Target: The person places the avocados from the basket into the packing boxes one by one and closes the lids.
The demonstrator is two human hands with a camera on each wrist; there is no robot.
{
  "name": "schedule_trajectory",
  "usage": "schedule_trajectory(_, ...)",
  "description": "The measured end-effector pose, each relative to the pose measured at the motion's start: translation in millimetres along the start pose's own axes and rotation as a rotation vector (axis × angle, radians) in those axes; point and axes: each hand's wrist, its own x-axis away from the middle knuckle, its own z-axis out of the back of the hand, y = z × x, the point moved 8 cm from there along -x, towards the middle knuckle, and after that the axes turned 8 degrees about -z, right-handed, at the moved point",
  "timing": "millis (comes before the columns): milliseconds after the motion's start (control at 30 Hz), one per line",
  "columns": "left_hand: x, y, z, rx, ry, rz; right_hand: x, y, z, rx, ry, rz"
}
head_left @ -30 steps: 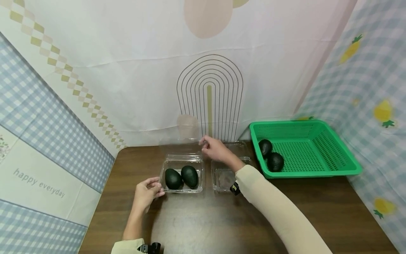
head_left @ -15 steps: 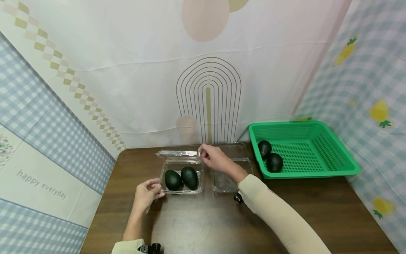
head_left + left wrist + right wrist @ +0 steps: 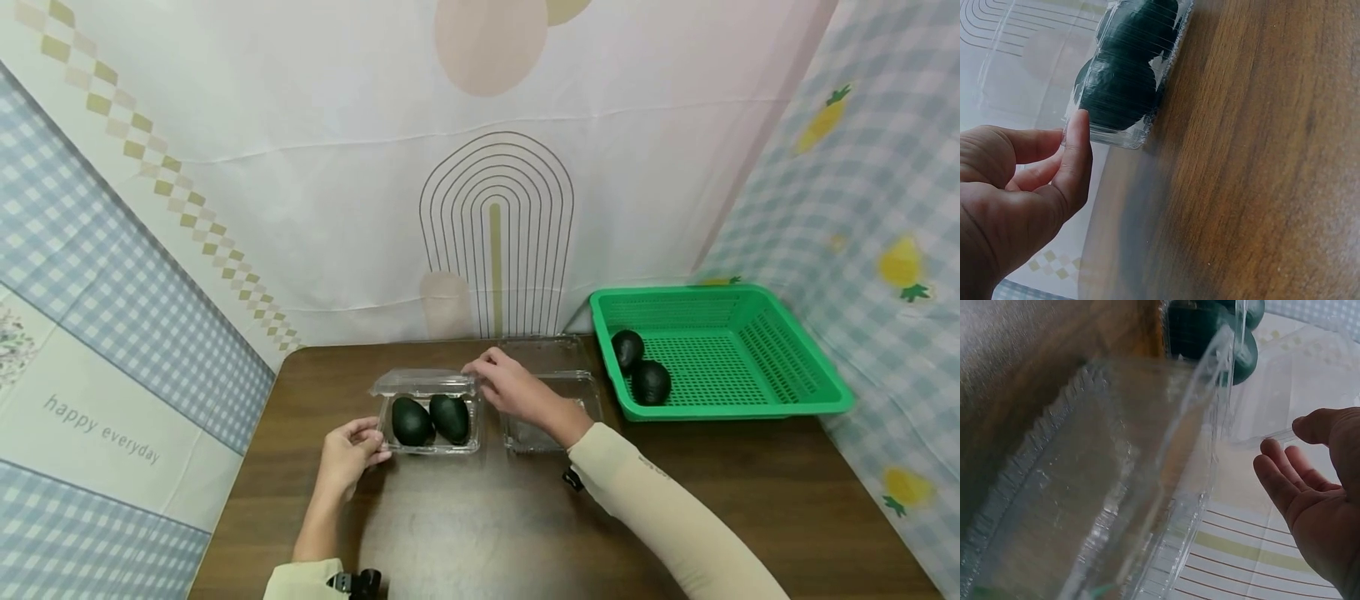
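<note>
A clear plastic clamshell container [image 3: 435,451] stands on the table with two dark green avocados [image 3: 412,422] side by side in it. Its hinged lid [image 3: 420,382] leans forward over their back part. By the container's left edge is my left hand [image 3: 347,457], thumb and fingers pinching the rim, as the left wrist view [image 3: 1029,181] also shows. My right hand [image 3: 517,390] pinches the lid's right edge between thumb and fingertips; the right wrist view shows this hand [image 3: 1316,500] close up.
Just right of it, a second clear clamshell container [image 3: 532,437] lies with its lid back, partly under my right forearm. A green plastic basket [image 3: 750,412] holds two dark avocados [image 3: 651,383] at its left end. A patterned cloth [image 3: 337,208] hangs behind the brown table [image 3: 450,533].
My right hand has brought the lid down and forward from nearly upright, so that it now partly covers the avocados. The left hand has stayed at the container's left edge.
</note>
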Motion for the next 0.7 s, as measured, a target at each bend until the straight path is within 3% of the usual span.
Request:
schedule_trajectory(233,0.4,-1.1,0.7,0.010,0.006,-0.009,8.2,-8.5,-8.4,0.041,0.000,0.069)
schedule_trajectory(533,2.8,-2.1,2.5,0.143,0.024,0.041,15.9,-15.4,-17.7,0.116,0.012,0.126)
schedule_trajectory(700,3.0,-1.1,3.4,0.159,0.020,0.050,19.6,-19.7,-18.6,0.134,0.038,0.156)
